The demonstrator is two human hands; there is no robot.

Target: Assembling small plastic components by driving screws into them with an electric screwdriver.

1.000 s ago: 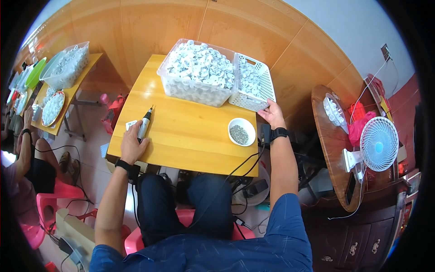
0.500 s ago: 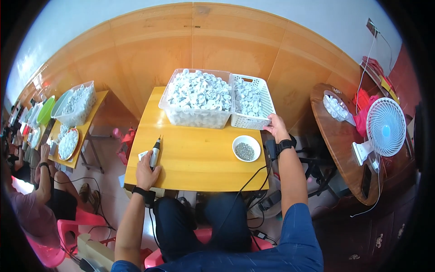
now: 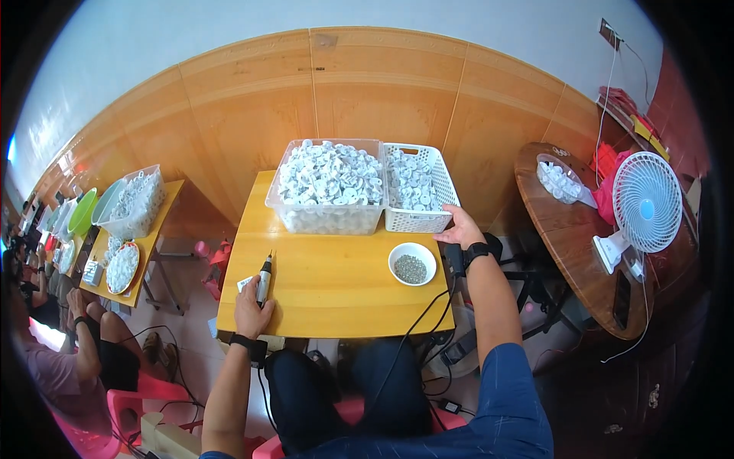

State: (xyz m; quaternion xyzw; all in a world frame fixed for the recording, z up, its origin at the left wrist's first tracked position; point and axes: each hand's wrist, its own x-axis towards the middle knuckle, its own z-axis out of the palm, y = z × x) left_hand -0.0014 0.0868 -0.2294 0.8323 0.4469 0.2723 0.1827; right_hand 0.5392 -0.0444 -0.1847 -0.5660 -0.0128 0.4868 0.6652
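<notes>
On the yellow table, my left hand (image 3: 251,310) lies with fingers stretched out beside a grey pen-shaped electric screwdriver (image 3: 264,281). Its thumb is on one side of the tool and its fingers on the other, near a small white label. At the far right, my right hand (image 3: 461,228) holds the near right corner of a white perforated basket (image 3: 418,222), fingers at the rim and thumb lower down. White round plastic pieces partly fill that basket. Touching its left side, a clear plastic bin (image 3: 325,220) is heaped with similar pieces. A white bowl (image 3: 430,268) of small metal parts stands nearer me.
A round wooden side table (image 3: 547,222) at right carries a white fan (image 3: 647,203) and a bag of white pieces. Black cables hang by the table's right edge. At left, a person sits by another table (image 3: 164,203) with a full bin. A wood-panelled wall (image 3: 382,92) rises behind.
My view has tilted up, so everything sits lower in it. Both my hands keep their places at the screwdriver and the basket. The other person's hand has moved down from their table toward their lap.
</notes>
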